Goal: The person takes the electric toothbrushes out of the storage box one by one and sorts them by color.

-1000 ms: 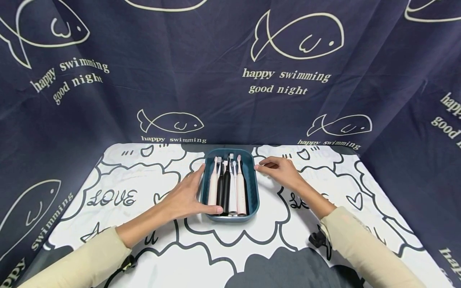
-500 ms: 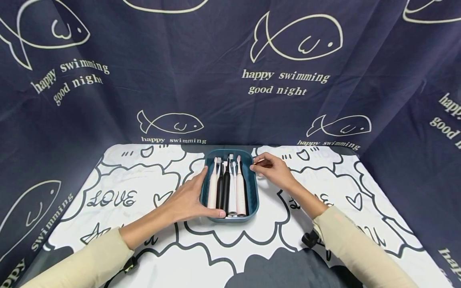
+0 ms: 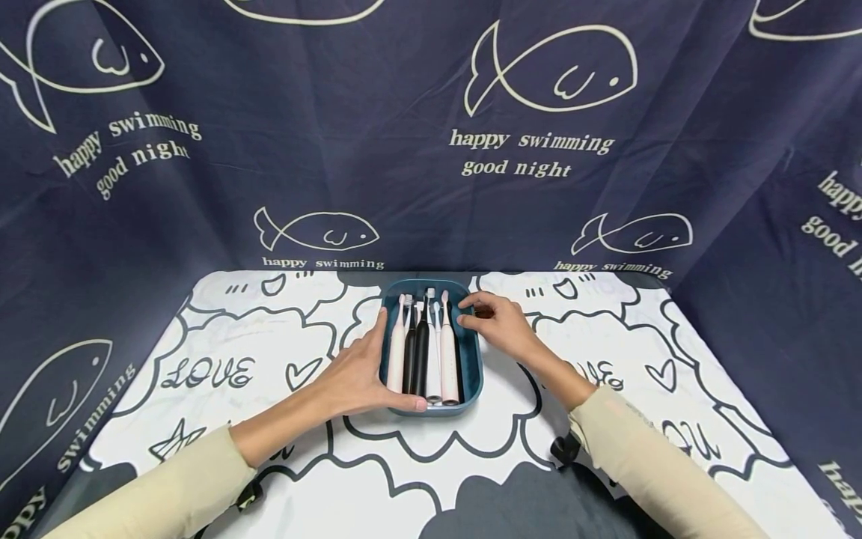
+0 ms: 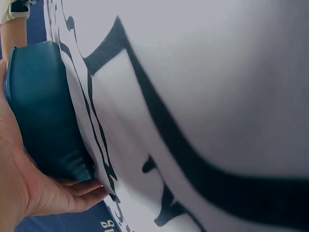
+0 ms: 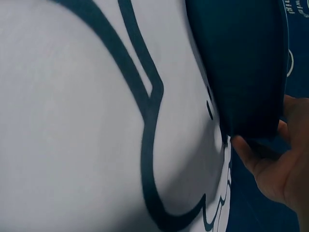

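Note:
A dark teal tray [image 3: 470,363] holds several electric toothbrushes, their brush heads at the far end. A pale pink toothbrush [image 3: 397,352] lies along the left, black ones including a black toothbrush [image 3: 421,355] near the middle, then a white toothbrush [image 3: 434,374] and another pale pink toothbrush [image 3: 449,367]. My left hand [image 3: 353,378] holds the tray's near-left corner, thumb along the near rim and fingers against the left wall. My right hand [image 3: 501,322] reaches over the right rim, fingertips beside the right pink toothbrush's head and apart from each other, no toothbrush between them.
The tray stands on a white tabletop cloth [image 3: 283,314] printed with dark cloud outlines and words. Behind and at both sides hangs a navy curtain [image 3: 417,187] with fish drawings. A dark wrist strap [image 3: 566,449] is at the right sleeve.
My right hand has moved left from beside the tray to over its right rim, fingers slightly further apart. The left hand stays at the tray, which has hardly moved.

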`<state>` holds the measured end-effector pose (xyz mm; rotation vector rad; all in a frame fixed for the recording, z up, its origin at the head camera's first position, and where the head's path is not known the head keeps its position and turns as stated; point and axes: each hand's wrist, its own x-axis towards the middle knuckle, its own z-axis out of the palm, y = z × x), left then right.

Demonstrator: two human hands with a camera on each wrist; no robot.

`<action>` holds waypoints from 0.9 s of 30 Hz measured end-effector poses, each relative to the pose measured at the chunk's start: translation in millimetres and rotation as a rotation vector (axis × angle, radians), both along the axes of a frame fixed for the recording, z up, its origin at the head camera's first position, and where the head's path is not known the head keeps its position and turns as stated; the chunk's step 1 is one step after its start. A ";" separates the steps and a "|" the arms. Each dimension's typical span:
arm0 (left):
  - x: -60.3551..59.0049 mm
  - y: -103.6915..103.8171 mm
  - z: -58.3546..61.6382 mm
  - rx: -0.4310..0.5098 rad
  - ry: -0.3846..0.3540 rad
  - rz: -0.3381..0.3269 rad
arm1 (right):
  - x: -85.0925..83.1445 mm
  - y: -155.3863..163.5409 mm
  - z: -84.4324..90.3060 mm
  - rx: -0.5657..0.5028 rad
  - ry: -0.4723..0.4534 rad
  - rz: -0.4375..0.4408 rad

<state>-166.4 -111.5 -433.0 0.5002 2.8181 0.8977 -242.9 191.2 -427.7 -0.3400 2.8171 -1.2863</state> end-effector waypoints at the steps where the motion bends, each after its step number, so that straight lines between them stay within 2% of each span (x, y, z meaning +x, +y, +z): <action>1: 0.2 0.2 -0.2 0.002 0.002 0.000 | -0.2 -1.9 -0.3 0.013 0.003 -0.003; 8: -0.1 2.3 -2.0 0.015 -0.003 -0.003 | 0.4 -13.4 3.5 0.085 -0.016 -0.021; 15: -0.4 3.7 -1.8 0.022 -0.013 0.014 | -0.9 -21.1 9.9 0.147 0.008 -0.021; 21: -1.0 5.0 -1.7 0.026 -0.010 0.019 | -6.2 -26.3 14.3 0.223 -0.056 -0.024; 23: -0.9 5.3 -1.7 0.019 -0.007 0.020 | -12.9 -26.6 9.3 0.240 -0.081 -0.027; 27: -1.2 5.6 -2.0 0.008 0.004 0.019 | -45.0 -18.3 -31.7 0.287 -0.079 -0.034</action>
